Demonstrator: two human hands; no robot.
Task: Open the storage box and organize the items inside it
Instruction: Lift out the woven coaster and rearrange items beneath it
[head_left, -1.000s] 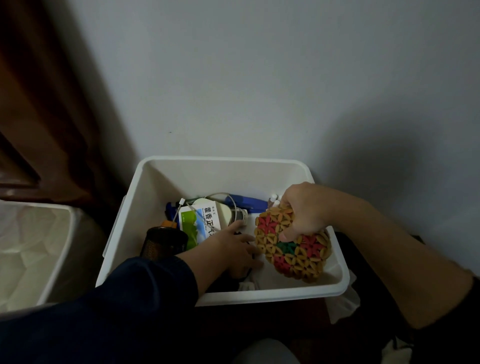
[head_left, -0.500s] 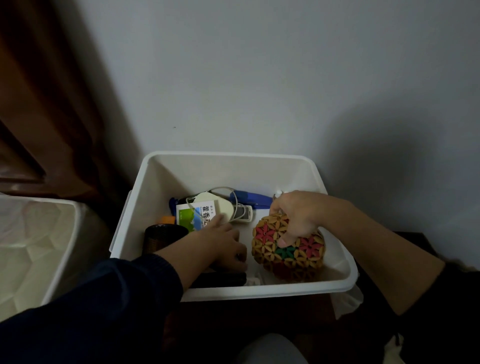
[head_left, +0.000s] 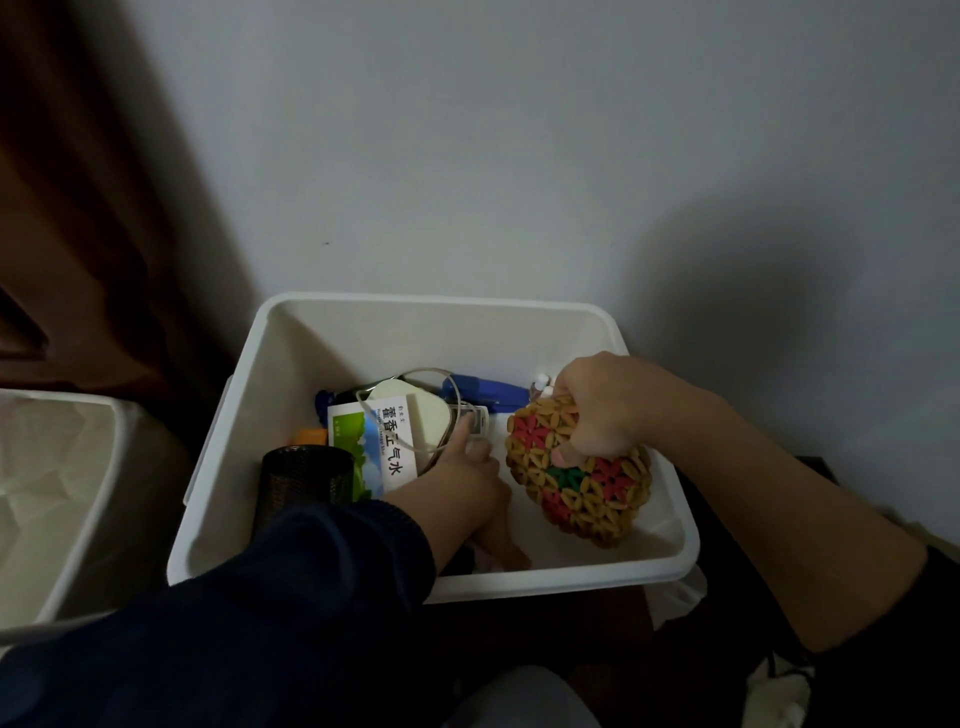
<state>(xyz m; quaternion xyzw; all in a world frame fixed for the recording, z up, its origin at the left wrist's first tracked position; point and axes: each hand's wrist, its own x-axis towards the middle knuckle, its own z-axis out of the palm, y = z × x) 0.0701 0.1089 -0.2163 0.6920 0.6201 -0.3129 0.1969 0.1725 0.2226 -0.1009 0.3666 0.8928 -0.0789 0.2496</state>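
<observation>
White plastic, smooth and round-cornered, forms the open storage box (head_left: 524, 317) set against a pale wall. A beaded ball (head_left: 582, 483) of tan, red and green petal-shaped pieces is clutched by the right hand (head_left: 597, 410), its grip pinched closed over the ball's top near the right wall. The left hand (head_left: 462, 483), fingers loosely spread, is laid beside a glossy medicine carton (head_left: 379, 447) and a black mesh cup (head_left: 306, 483). Bare floor is left only at the front right corner.

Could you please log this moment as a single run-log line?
box: storage box open | right hand: gripping woven ball inside box | left hand: reaching among items beside medicine box | phase: organizing
</observation>
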